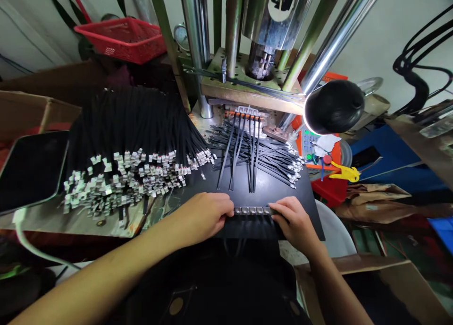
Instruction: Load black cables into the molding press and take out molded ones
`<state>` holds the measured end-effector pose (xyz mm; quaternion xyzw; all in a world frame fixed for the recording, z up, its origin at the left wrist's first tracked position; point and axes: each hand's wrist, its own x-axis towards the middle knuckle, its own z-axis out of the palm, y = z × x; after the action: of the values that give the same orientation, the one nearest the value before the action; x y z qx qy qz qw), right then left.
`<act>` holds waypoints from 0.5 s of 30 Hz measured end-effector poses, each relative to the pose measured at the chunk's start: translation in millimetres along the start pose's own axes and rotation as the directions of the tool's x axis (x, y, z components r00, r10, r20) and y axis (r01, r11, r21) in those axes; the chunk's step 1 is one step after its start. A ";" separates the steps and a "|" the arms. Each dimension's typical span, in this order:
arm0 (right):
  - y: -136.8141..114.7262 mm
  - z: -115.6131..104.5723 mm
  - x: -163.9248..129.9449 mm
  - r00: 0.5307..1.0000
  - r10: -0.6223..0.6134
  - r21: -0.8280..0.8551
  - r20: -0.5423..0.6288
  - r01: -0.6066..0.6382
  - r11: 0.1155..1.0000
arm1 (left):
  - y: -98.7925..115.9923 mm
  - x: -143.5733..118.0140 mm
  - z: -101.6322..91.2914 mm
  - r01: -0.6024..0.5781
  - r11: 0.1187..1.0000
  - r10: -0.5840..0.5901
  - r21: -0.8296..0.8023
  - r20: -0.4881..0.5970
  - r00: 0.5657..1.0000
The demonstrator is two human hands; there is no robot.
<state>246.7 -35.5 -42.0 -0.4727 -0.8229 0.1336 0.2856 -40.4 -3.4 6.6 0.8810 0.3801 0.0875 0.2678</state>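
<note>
Currently, the left hand (208,214) and the right hand (293,221) both rest at the near edge of a black mat (269,192), each at one end of a short metal strip (252,210). The strip lies crosswise between the two hands, with its middle exposed. The left hand's fingers (226,207) are curled over the strip's left end, and the right hand's fingertips (276,207) press on its right end; both hands are partly closed, gripping the strip's ends rather than wrapped fully around it. Beyond the strip, several black cables (240,150) run in parallel groups across the mat toward a fixture with orange clips (247,115) at the base of a press (262,37). A loose heap of similar cables (279,159) lies to the right of these. To the left, a large bundle of black cables with metal terminals (130,174) is spread across the bench. A tablet (31,169) lies at the far left, a red basket (122,38) stands at the far left rear, and a black lamp (332,106) hangs at the right.
</note>
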 end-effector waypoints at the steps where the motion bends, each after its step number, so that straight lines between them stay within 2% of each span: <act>1: -1.7 -2.2 -0.3 1.000 -0.003 0.004 0.021 0.003 1.000 | 3.4 0.9 -4.7 0.023 0.998 -0.026 0.051 0.055 0.998; 4: -2.0 -21.1 5.2 0.984 -0.037 0.008 0.174 0.036 0.999 | 6.9 0.4 -15.3 0.039 0.994 -0.054 0.098 0.160 0.986; 6: 2.5 -40.6 21.4 0.950 -0.071 0.014 0.303 0.070 0.997 | -0.1 1.3 -23.7 -0.029 0.998 0.016 0.059 0.203 0.979; 8: 11.2 -56.0 53.8 0.939 -0.087 0.022 0.332 0.084 0.996 | -14.9 11.4 -35.6 -0.106 0.993 0.094 0.052 0.185 0.978; 10: 24.3 -57.7 103.3 0.961 -0.097 0.010 0.258 0.098 0.995 | -34.6 37.4 -50.2 -0.125 0.983 0.107 0.137 0.136 0.985; 12: 40.8 -42.1 164.3 0.984 -0.086 -0.039 0.154 0.093 0.995 | -55.2 79.4 -65.3 -0.051 0.956 0.037 0.288 0.054 0.998; 14: 57.6 -14.3 226.2 0.998 0.059 -0.113 -0.030 -0.062 0.992 | -74.1 128.7 -79.2 0.132 0.912 -0.094 0.388 -0.114 0.989; 15: 64.8 1.4 254.0 0.993 0.090 -0.125 -0.080 -0.099 0.987 | -82.6 152.5 -85.2 0.231 0.895 -0.165 0.382 -0.199 0.966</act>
<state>192.3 215.1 12.5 -0.5333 -0.7953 0.0761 0.2780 -16.2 187.3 26.3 0.8636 0.4983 0.0509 0.0568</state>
